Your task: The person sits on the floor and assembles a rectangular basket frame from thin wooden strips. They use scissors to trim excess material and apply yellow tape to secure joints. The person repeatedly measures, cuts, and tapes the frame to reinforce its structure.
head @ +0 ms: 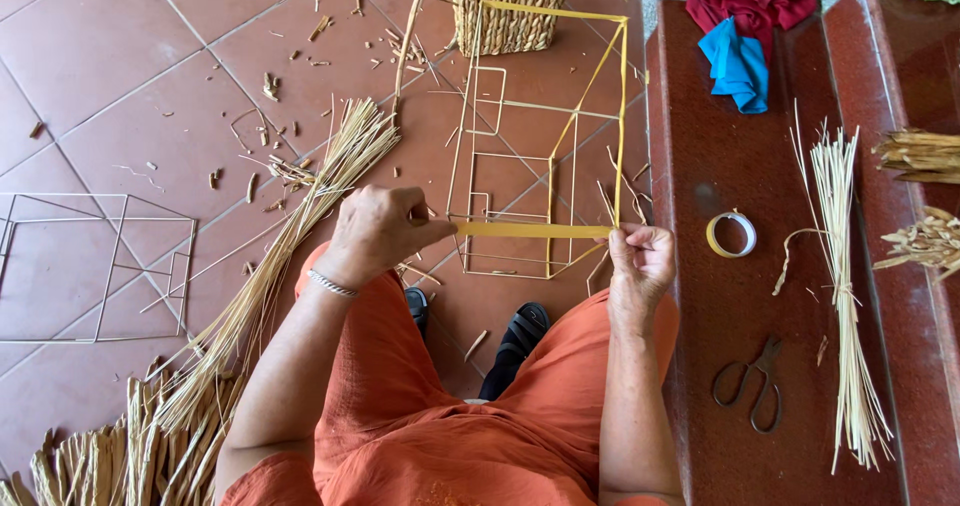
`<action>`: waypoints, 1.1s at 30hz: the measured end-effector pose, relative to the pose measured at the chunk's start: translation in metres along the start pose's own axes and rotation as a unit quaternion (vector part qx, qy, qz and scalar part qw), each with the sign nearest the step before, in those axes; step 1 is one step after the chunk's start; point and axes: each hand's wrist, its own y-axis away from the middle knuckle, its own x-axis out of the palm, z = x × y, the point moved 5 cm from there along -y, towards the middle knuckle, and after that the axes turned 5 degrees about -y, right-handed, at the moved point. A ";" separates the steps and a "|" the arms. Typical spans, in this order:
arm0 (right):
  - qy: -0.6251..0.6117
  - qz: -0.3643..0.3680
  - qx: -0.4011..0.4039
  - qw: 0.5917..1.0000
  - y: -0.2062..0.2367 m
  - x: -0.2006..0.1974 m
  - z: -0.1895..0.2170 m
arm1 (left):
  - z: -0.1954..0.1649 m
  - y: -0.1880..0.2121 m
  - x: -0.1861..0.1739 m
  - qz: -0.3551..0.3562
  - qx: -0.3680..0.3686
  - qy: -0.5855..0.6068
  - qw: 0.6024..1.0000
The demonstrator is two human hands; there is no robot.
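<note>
Nearest the camera, an orange-clad lap is seen, w/ black sandals [518, 338] on the tiled floor [120, 86] below. The left hand [378, 231] is closed, fingers pinched on one end of a flat yellow strip [530, 230]; the right hand [640, 258] is closed on the other end, so the strip is held taut along the near top bar of a white wire frame [520, 156]. The frame stands on the floor just past the knees, and some of its bars are already wrapped in the same yellow.

Risk, as judged: if tension is lost at either pinch, the strip could slacken and the wrap could loosen on the bar; too hard a pull could split the strip or tip the light frame (nothing braces it).

A straw bundle [300, 226] is laid on the floor to the left, a second wire frame [95, 266] beyond it. On the red bench [700, 386] at right: scissors [750, 381], a tape roll [731, 234], a tied sheaf of reeds [840, 266], then blue and red cloths [745, 26] at the far end.

Containers: one woven basket [508, 6] is seen behind the frame; its inside can't be seen.
</note>
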 end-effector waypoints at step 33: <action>0.483 0.310 -0.376 0.728 -0.026 0.044 0.083 | -0.026 0.003 0.048 -0.046 0.294 -0.172 0.939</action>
